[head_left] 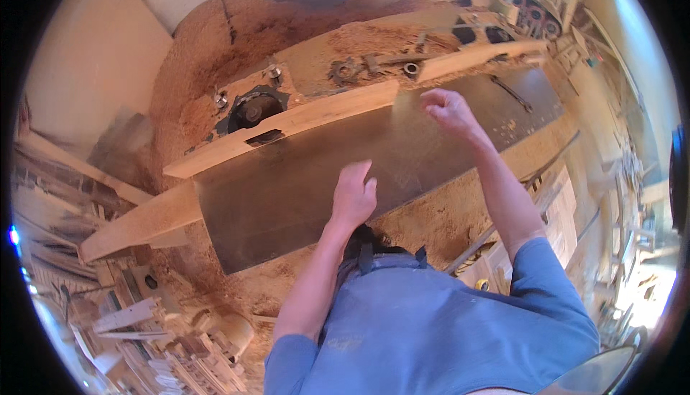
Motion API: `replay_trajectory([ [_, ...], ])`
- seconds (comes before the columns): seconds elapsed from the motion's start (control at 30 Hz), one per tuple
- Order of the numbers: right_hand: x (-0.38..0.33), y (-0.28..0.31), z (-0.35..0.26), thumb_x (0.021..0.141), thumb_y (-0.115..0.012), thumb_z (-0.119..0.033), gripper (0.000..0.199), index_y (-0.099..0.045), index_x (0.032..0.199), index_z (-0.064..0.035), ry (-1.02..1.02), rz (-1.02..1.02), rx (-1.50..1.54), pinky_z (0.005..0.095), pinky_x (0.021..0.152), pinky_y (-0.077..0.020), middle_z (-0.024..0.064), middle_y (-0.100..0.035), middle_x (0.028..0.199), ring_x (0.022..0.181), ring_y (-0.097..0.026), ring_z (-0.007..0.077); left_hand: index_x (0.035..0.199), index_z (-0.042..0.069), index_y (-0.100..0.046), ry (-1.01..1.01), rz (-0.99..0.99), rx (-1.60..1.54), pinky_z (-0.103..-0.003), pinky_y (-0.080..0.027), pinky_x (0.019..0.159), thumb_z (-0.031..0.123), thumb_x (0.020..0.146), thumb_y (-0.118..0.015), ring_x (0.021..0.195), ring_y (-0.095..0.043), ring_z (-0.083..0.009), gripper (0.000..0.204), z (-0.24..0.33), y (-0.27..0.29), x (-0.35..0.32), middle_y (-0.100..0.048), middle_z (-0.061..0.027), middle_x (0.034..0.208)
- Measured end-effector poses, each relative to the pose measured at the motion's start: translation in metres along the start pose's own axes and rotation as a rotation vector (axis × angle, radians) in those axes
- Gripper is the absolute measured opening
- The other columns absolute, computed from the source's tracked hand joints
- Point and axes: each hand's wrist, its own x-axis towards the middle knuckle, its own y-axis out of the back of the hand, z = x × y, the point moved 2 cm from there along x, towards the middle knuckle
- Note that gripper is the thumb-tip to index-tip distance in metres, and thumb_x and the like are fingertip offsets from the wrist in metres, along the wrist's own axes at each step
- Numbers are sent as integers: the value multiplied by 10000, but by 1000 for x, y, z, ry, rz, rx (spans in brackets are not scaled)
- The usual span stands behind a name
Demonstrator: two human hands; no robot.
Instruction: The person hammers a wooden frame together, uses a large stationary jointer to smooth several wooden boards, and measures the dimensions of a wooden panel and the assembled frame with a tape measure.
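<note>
My left hand [353,192] hovers over the near edge of a dark flat metal machine table [302,186]. Its thumb stands apart from the fingers, and I see nothing in it. Farther right, my right hand [451,115] is above the same table, close to the gap between two wooden fence boards. Its fingers bend loosely with a space at the thumb, and no object shows in them. The long wooden fence board [302,118] runs along the table's far side. A wrench [512,94] lies on the table's right part, beyond my right hand.
Behind the fence sit a dark round machine part [255,111] and a metal ring [410,69]. A large heap of reddish sawdust [198,71] rises against the wall. Wood offcuts [194,359] are piled at lower left. A wooden beam [144,222] extends left from the table.
</note>
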Motion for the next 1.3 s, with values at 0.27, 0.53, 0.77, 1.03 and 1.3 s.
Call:
replay_trajectory([
  [0.27,194,6,85,840,-593,-51,401,-680,1231,-26,104,-97,-542,355,924,-533,145,-737,1145,1076,-695,256,1407,61,-527,86,57,404,-572,-201,1207,283,913,-652,1453,-297,-416,556,-41,-23,189,-396,-219,1523],
  [0.53,282,-40,81,810,-564,-48,378,-632,1182,-65,256,-441,-1102,494,942,-507,214,-674,1127,1083,-638,437,1322,81,-603,251,110,427,-557,-153,1219,364,959,-621,1396,-366,-345,461,-58,-25,201,-516,-131,1390],
  [0.77,334,-47,78,747,-707,-159,362,-656,1082,-30,301,-673,-1013,483,804,-539,239,-706,976,959,-684,415,1205,100,-681,467,232,347,-522,-155,1226,372,1005,-546,1354,-421,-278,364,-53,-37,214,-615,-82,1256],
  [1.03,246,23,-66,811,-661,-17,425,-568,1226,-27,636,-328,-569,428,795,-511,146,-648,937,916,-659,324,1036,115,-757,528,297,356,-502,-230,1179,296,1000,-525,1212,-532,-286,296,-62,-43,220,-688,-84,1040],
  [1.3,108,39,18,818,-760,-162,319,-604,1070,-43,-179,-1003,-813,378,690,-512,85,-593,830,744,-621,231,869,63,-787,634,96,438,-442,-430,920,297,936,-571,1007,-647,-299,325,-62,-29,265,-751,-130,900],
])
